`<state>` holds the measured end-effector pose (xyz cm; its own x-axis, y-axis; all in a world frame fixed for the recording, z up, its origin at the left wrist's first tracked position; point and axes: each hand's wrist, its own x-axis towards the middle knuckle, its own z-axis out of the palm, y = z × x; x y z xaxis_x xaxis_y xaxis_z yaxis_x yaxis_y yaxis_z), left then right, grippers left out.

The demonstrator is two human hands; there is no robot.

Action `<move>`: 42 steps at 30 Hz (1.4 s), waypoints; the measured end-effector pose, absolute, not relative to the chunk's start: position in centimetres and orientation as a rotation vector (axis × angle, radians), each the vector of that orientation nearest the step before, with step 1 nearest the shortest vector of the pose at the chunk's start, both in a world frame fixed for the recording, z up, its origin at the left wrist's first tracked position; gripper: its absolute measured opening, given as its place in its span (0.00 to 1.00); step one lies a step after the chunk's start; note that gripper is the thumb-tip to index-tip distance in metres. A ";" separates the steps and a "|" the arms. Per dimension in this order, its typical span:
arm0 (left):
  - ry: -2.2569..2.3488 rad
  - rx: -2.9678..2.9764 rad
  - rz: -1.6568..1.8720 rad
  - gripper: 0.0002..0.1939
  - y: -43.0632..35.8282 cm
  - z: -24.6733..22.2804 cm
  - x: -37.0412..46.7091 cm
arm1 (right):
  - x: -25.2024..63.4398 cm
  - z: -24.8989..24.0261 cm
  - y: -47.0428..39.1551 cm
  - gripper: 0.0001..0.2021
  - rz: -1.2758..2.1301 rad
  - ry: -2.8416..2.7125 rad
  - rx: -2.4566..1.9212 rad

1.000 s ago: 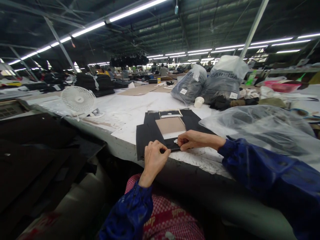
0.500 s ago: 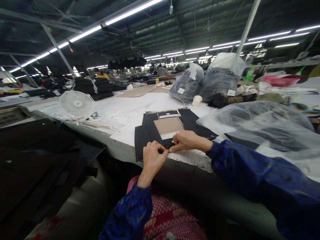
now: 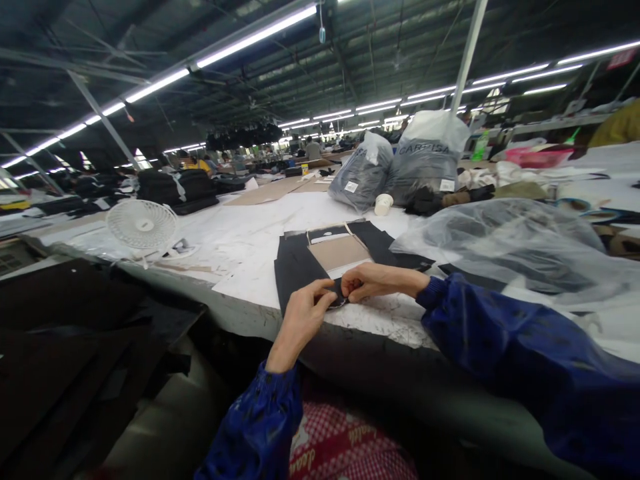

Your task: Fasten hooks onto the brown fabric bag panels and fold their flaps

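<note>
Black fabric pieces (image 3: 297,267) lie at the front edge of the white-covered table, with a tan cardboard panel (image 3: 340,252) framed on top of them. My left hand (image 3: 304,313) pinches the near edge of the black fabric between thumb and fingers. Just to its right, my right hand (image 3: 365,281) has its fingers curled and pressed on the same edge. A thin whitish line shows along the fabric edge between the two hands; I cannot make out what it is. My fingertips hide part of that edge.
A small white fan (image 3: 143,225) stands on the left of the table (image 3: 250,257). Filled plastic bags (image 3: 425,157) and a white cup (image 3: 383,204) sit farther back. Clear plastic sheeting (image 3: 515,250) spreads to the right. Dark sheets (image 3: 90,333) are stacked at lower left.
My view has turned slightly to the right. My right hand's fingers have curled in more, and a small gap now shows between the hands, which were touching before.
</note>
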<state>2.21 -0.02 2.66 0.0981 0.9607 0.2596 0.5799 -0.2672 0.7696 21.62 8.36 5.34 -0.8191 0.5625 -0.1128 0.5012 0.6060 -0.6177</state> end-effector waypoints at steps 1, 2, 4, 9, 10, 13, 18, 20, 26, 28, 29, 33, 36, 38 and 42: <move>1.499 1.874 1.131 0.08 -0.5 2.5 1.8 | 21.6 5.2 8.5 0.06 1.027 -2.724 -0.901; 1.524 1.893 1.203 0.07 -1.0 2.4 1.6 | 21.6 5.2 8.5 0.06 1.046 -2.717 -0.894; 1.632 2.065 1.236 0.02 -1.9 2.0 1.7 | 21.5 5.2 8.5 0.06 1.072 -2.703 -0.887; 1.884 2.270 1.061 0.04 -2.2 1.5 3.5 | 21.5 5.2 8.3 0.06 1.076 -2.685 -0.891; 1.908 2.221 1.045 0.05 -2.0 1.5 3.8 | 21.6 5.2 8.3 0.06 1.065 -2.682 -0.897; 1.930 2.013 1.011 0.08 -1.4 2.0 4.1 | 21.6 4.9 8.3 0.06 1.025 -2.670 -0.926; 2.024 1.869 0.902 0.08 -1.2 2.9 4.3 | 21.1 4.8 8.1 0.07 0.912 -2.659 -1.027; 2.041 1.861 0.875 0.08 -1.2 3.1 4.4 | 20.6 5.1 7.8 0.08 0.778 -2.700 -1.118; 1.968 1.855 0.862 0.07 -0.6 3.2 4.3 | 18.5 7.1 6.0 0.08 0.293 -2.813 -1.265; 1.924 1.858 0.878 0.07 -0.3 3.0 3.8 | 18.0 7.4 5.7 0.09 0.201 -2.876 -1.086; 1.896 1.858 0.888 0.07 -0.1 2.9 3.4 | 17.9 7.4 5.8 0.10 0.259 -2.912 -0.991; 1.699 1.805 0.944 0.08 0.0 2.2 1.2 | 18.0 6.6 6.9 0.10 0.800 -2.836 -0.898; 1.513 1.740 1.063 0.10 -0.3 1.6 -0.1 | 18.5 5.8 7.9 0.09 0.921 -2.753 -0.872; 1.484 1.810 1.127 0.07 -0.5 1.4 -0.2 | 18.6 5.4 8.2 0.08 0.969 -2.719 -0.876; 1.709 1.967 1.128 0.06 -0.7 1.1 0.9 | 18.7 4.6 8.3 0.07 1.010 -2.651 -0.891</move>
